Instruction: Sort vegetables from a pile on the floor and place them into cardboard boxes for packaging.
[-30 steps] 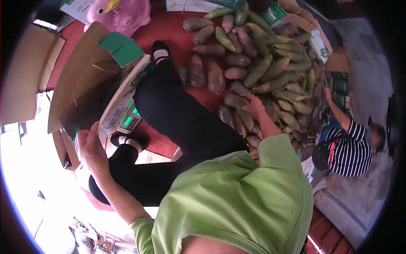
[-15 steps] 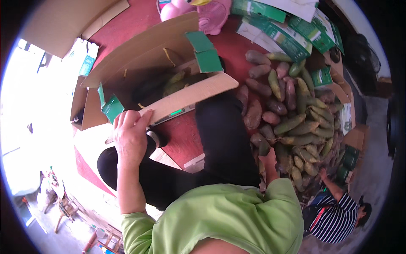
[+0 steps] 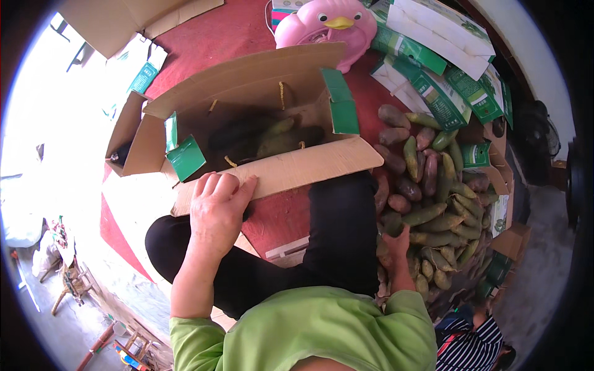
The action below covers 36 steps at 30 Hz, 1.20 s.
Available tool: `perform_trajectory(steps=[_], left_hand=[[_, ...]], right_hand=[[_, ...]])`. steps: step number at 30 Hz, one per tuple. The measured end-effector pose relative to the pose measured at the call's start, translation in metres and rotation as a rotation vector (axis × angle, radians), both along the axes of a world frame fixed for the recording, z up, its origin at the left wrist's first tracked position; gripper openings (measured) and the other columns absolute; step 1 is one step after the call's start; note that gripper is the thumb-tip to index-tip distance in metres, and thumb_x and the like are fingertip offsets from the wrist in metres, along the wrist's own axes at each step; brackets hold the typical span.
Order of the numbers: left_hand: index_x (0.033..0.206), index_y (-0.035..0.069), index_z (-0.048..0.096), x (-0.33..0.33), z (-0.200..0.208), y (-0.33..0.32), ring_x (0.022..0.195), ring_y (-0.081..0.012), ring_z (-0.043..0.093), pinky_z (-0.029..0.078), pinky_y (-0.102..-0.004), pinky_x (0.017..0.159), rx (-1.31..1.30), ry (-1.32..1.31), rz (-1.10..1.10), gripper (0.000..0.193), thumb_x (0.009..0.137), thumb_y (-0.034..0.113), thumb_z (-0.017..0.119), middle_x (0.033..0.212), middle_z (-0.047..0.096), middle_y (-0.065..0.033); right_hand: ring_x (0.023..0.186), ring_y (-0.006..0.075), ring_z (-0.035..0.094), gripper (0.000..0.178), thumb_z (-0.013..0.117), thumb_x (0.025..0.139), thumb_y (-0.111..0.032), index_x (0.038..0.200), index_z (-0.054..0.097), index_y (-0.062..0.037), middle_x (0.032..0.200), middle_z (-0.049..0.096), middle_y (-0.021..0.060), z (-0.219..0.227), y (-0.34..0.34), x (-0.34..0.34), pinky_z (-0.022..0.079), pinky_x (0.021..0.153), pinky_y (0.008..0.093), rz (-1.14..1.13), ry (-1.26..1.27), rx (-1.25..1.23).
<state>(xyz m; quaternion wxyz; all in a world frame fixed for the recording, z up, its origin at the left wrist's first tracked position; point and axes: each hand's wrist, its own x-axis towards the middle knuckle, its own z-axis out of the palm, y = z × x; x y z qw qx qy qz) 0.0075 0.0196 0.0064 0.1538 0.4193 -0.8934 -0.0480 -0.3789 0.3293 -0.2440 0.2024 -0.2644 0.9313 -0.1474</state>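
Observation:
An open cardboard box (image 3: 241, 93) with green corner flaps stands in front of me, and several dark and green radishes (image 3: 275, 133) lie inside it. My left hand (image 3: 216, 201) is closed over the left part of the box's near flap (image 3: 303, 167), thumb along the cardboard. Low beside my right thigh, my right hand (image 3: 397, 242) is wrapped round a dark green radish (image 3: 391, 221), partly hidden by the fingers. This hand is at the near left edge of a big heap of green and purplish radishes (image 3: 442, 198).
Flattened green and white cartons (image 3: 427, 93) pile up beyond the heap. A pink duck-shaped plastic thing (image 3: 328, 31) stands behind the box on the red floor covering (image 3: 216, 37). At lower right, a person in a striped shirt (image 3: 473, 343) bends by the heap.
The view has shifted, so the box and heap sit lower in it. The scale's lit display, seen before under the flap, is now hidden. My right hand and its radish have moved slightly together.

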Motion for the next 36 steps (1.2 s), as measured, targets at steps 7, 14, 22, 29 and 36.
perform_trajectory(steps=[7, 14, 22, 29, 36], left_hand=[[0.097, 0.009, 0.065, 0.003, -0.001, -0.001, 0.078, -0.0228, 0.052, 0.045, -0.0375, 0.081, 0.012, 0.031, -0.013, 0.029, 0.069, 0.008, 0.059, 0.077, 0.046, -0.0042], [0.095, 0.011, 0.068, 0.000, 0.001, -0.001, 0.080, -0.0243, 0.054, 0.045, -0.0359, 0.075, -0.007, 0.021, -0.015, 0.030, 0.066, 0.005, 0.061, 0.079, 0.048, -0.0050], [0.095, 0.011, 0.068, 0.003, 0.001, -0.001, 0.080, -0.0244, 0.053, 0.045, -0.0359, 0.077, -0.008, 0.035, 0.005, 0.028, 0.069, 0.007, 0.059, 0.079, 0.048, -0.0052], [0.094, 0.010, 0.067, 0.003, 0.001, -0.003, 0.080, -0.0224, 0.053, 0.044, -0.0360, 0.079, -0.017, 0.033, -0.010, 0.026, 0.071, 0.009, 0.057, 0.078, 0.048, -0.0045], [0.094, 0.011, 0.067, 0.002, 0.000, -0.001, 0.079, -0.0225, 0.053, 0.044, -0.0360, 0.078, -0.010, 0.020, 0.001, 0.025, 0.071, 0.009, 0.058, 0.078, 0.048, -0.0045]], right_hand=[[0.107, 0.0225, 0.052, 0.070, 0.075, 0.062, -0.002, 0.123, 0.042, -0.0002, 0.116, 0.052, 0.0087, 0.154, -0.166, -0.008, 0.041, 0.094, 0.0350, 0.243, -0.126, -0.690], [0.103, 0.0197, 0.055, 0.069, 0.076, 0.063, 0.001, 0.122, 0.041, 0.0004, 0.116, 0.052, 0.0106, 0.326, -0.281, 0.055, 0.047, 0.088, 0.0354, 0.652, -0.195, -1.157], [0.099, 0.0186, 0.059, 0.064, 0.079, 0.062, -0.009, 0.117, 0.047, -0.0064, 0.105, 0.058, 0.0074, 0.331, -0.364, 0.162, 0.048, 0.083, 0.0331, 1.047, -0.396, -1.064], [0.096, 0.0250, 0.057, 0.059, 0.077, 0.059, -0.011, 0.112, 0.049, -0.0081, 0.103, 0.057, 0.0099, 0.268, -0.393, 0.190, 0.046, 0.082, 0.0351, 1.239, -0.220, -0.835], [0.100, 0.0282, 0.056, 0.058, 0.075, 0.063, -0.010, 0.114, 0.049, -0.0115, 0.104, 0.058, 0.0092, 0.244, -0.404, 0.196, 0.045, 0.082, 0.0418, 1.389, 0.077, -0.447]])
